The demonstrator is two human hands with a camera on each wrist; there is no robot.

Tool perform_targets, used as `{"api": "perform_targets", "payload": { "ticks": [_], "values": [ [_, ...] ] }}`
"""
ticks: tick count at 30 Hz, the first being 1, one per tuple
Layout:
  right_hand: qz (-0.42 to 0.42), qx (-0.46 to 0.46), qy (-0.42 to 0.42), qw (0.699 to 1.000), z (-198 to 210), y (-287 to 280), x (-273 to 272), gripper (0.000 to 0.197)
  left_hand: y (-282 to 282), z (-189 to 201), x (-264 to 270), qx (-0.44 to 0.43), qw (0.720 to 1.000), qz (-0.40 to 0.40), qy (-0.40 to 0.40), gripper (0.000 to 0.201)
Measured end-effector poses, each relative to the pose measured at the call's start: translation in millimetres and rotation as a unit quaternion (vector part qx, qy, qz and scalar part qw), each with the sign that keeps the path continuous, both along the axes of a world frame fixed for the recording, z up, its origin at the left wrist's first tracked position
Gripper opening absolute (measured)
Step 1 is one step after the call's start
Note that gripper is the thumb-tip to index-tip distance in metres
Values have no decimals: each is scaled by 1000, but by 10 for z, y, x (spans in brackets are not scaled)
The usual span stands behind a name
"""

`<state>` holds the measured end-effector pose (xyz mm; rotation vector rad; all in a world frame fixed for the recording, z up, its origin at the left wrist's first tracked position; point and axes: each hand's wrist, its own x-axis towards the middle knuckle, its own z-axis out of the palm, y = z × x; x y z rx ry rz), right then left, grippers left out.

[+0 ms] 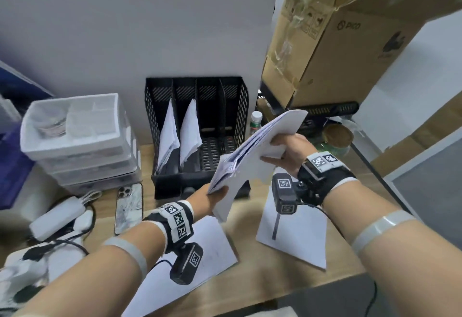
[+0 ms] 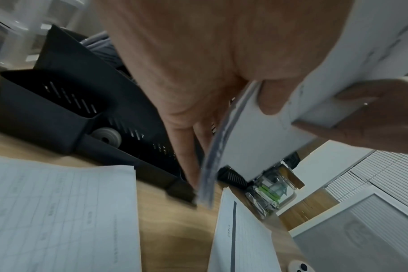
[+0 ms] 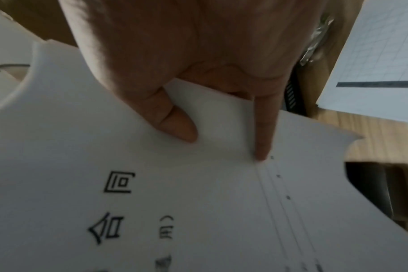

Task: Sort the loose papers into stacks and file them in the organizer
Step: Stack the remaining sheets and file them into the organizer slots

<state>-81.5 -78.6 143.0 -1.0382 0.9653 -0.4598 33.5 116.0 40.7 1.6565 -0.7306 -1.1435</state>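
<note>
Both hands hold one stack up in front of the organizer — left hand pinches its near corner, right hand grips the far edge, thumb on top. The stack looks light, floppy and prone to fanning — best gripped at opposite edges. Two organizer slots already hold papers; two loose sheets lie on the counter before it.

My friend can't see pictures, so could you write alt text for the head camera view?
Both hands, left and right, hold a stack of papers in the air before a black mesh organizer whose two left slots already hold sheets. Two more paper sheets lie on the wooden desk below, beside a phone and clear drawers.
</note>
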Motion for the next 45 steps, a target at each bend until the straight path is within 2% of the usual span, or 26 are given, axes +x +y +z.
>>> {"api": "perform_targets", "payload": {
  "ticks": [1,3,5,6,8,10,12,14,16,19,21,25,28,34,37,41,45],
  "values": [
    [-5,-20,-10,1000,-11,44,67,40,22,0,-1,3,1000,18,17,20],
    [12,-97,55,994,-49,119,163,68,39,49,-13,-5,998,59,35,33],
    [87,-144,122,978,-50,239,229,98,36,143,-8,-35,996,84,17,32],
    [142,-129,101,976,-32,321,245,102,11,183,-7,-48,995,85,-2,33],
    [271,-84,32,958,42,536,283,100,-26,233,-9,-83,990,83,-77,40],
    [330,-135,22,934,180,746,344,92,-66,191,13,-99,977,77,-172,55],
    [282,-225,35,932,317,851,430,75,-116,173,32,-76,969,69,-223,72],
    [206,-312,92,923,427,859,512,52,-140,241,25,-32,971,54,-230,88],
    [178,-360,143,905,481,776,574,53,-156,263,28,-14,969,43,-243,96],
    [209,-343,104,910,515,615,618,62,-205,207,56,-7,968,44,-246,112],
    [221,-339,88,910,535,497,642,59,-237,185,79,1,972,47,-231,119],
    [228,-312,67,920,586,335,749,48,-301,109,146,12,973,61,-221,122],
    [248,-293,55,922,513,26,955,51,-580,14,294,45,970,82,-225,123],
    [226,-313,45,921,448,-96,1187,56,-750,-75,578,49,960,139,-239,126],
    [215,-327,52,919,337,-232,1363,58,-922,-140,739,104,955,153,-232,113],
    [209,-352,28,912,98,-288,1504,62,-1048,-162,884,124,946,166,-250,87],
    [235,-345,57,907,-254,-318,1582,61,-1137,-262,996,160,939,168,-255,87]
  ]
}}
